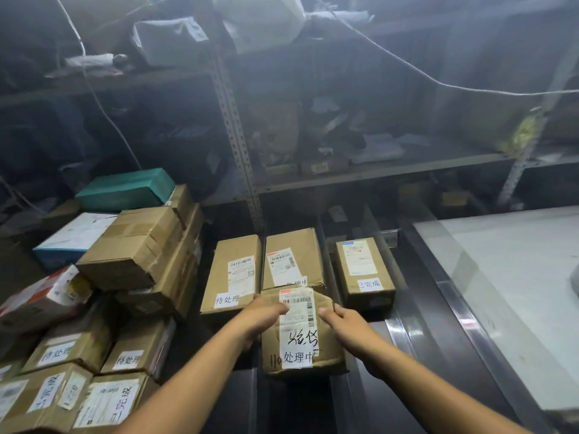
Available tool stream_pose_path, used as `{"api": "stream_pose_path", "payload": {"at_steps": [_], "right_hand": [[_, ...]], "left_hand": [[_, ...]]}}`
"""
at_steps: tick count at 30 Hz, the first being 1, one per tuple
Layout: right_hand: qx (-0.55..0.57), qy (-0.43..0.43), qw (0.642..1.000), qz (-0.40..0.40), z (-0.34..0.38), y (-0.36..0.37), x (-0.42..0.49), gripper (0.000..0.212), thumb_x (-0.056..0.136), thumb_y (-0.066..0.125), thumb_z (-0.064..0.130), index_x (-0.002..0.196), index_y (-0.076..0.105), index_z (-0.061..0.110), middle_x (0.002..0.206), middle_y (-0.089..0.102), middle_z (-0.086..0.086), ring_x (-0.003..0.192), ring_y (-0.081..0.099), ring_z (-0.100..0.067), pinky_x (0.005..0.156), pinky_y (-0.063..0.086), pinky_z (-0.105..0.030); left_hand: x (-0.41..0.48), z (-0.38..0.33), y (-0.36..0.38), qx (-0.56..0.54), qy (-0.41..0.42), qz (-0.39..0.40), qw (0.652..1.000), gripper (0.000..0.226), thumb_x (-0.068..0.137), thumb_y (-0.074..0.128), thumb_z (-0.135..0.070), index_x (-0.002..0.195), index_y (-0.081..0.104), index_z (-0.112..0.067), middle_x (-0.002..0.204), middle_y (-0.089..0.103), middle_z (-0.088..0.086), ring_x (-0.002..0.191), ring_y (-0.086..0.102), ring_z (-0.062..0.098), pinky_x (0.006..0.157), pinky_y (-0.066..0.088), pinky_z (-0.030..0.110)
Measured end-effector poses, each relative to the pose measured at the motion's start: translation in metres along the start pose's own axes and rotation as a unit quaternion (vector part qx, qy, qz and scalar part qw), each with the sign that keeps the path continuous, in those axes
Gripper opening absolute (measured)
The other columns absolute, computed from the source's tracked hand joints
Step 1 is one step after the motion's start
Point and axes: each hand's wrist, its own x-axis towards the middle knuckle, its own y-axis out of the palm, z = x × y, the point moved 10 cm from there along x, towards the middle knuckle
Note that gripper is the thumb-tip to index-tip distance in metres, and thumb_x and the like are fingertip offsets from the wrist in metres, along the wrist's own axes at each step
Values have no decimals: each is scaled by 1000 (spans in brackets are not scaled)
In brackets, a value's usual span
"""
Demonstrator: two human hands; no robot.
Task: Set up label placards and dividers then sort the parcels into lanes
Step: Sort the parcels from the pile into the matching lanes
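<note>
A brown cardboard parcel (pixel 300 333) with a white shipping label and handwriting sits in the middle lane, held from both sides. My left hand (pixel 263 314) grips its left edge and my right hand (pixel 341 324) grips its right edge. Beyond it in the same lane lies another parcel (pixel 291 261). The left lane holds a parcel (pixel 233 274) with a white placard, and the right lane holds a smaller parcel (pixel 363 270) with its own placard. Dark upright dividers (pixel 329 267) separate the lanes.
A stack of labelled cardboard parcels (pixel 94 324) fills the left, topped by a teal box (pixel 125 189). Metal shelving (pixel 238 136) with clutter rises behind. A glass-topped counter (pixel 507 292) with a metal edge runs along the right.
</note>
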Motion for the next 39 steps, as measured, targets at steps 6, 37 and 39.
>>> {"api": "stream_pose_path", "payload": {"at_steps": [6, 37, 39], "right_hand": [[-84, -29, 996, 16, 9, 9, 6, 44, 84, 50, 55, 127, 57, 58, 125, 69, 23, 136, 50, -17, 124, 21, -50], [-393, -227, 891, -32, 244, 202, 41, 48, 102, 39, 56, 124, 66, 23, 129, 69, -3, 124, 60, -28, 105, 46, -46], [-399, -231, 887, -36, 260, 240, 44, 45, 102, 40, 54, 111, 67, 20, 115, 72, -4, 114, 64, -29, 97, 50, -46]], "left_hand": [[7, -1, -3, 13, 27, -36, 999, 22, 101, 54, -22, 122, 56, -24, 99, 61, -9, 82, 64, 15, 57, 47, 19], [-35, 67, -367, 214, 51, -418, 881, 29, 97, 51, -32, 117, 71, -24, 121, 69, 6, 111, 63, 32, 89, 50, 36], [-29, 80, -395, 231, 45, -414, 880, 34, 96, 51, -33, 125, 65, -24, 130, 64, 6, 117, 59, 32, 95, 49, 40]]}}
